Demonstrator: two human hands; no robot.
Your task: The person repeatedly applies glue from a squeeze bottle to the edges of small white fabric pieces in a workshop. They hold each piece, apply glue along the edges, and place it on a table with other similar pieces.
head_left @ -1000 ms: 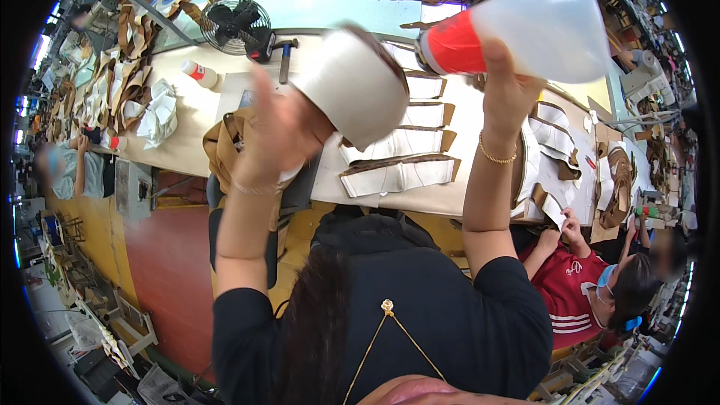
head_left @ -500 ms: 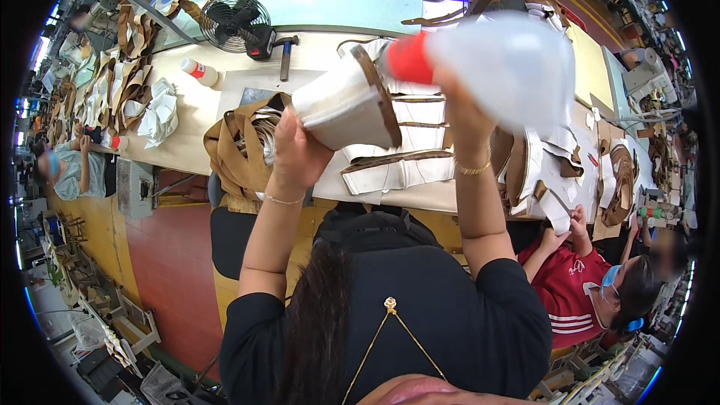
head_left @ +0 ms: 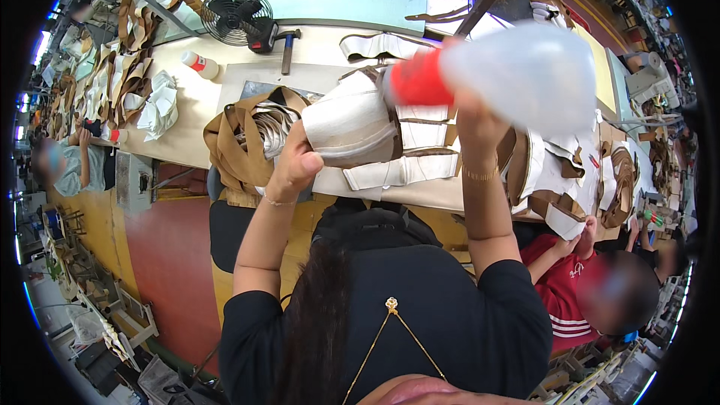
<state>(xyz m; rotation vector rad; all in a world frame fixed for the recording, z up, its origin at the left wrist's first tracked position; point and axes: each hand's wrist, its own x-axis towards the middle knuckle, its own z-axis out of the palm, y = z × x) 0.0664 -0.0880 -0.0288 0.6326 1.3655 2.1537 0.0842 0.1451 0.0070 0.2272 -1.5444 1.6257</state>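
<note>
My left hand (head_left: 292, 165) grips a curved white-lined piece with a brown edge (head_left: 351, 126), which looks like a shoe part. My right hand (head_left: 480, 124) is wrapped round a translucent white plastic bottle (head_left: 529, 71) with a red neck section. The bottle lies nearly sideways, its neck pointing left at the piece's right edge; whether its tip touches the piece I cannot tell. Below and beside the bottle, several more white and brown pieces (head_left: 420, 135) are laid in a row on the table. Left of my left hand sits a bundle of brown strips with white linings (head_left: 251, 135).
A black fan (head_left: 236, 19) and a hammer (head_left: 287, 49) are at the back of the table. A white bottle with a red label (head_left: 200, 65) stands to the left. At the right, a person in a red shirt (head_left: 559, 277) handles a similar piece.
My left hand has turned the piece, so its brown edge has swung lower right. The bottle has shifted slightly right and down. The neighbour in red has turned their head.
</note>
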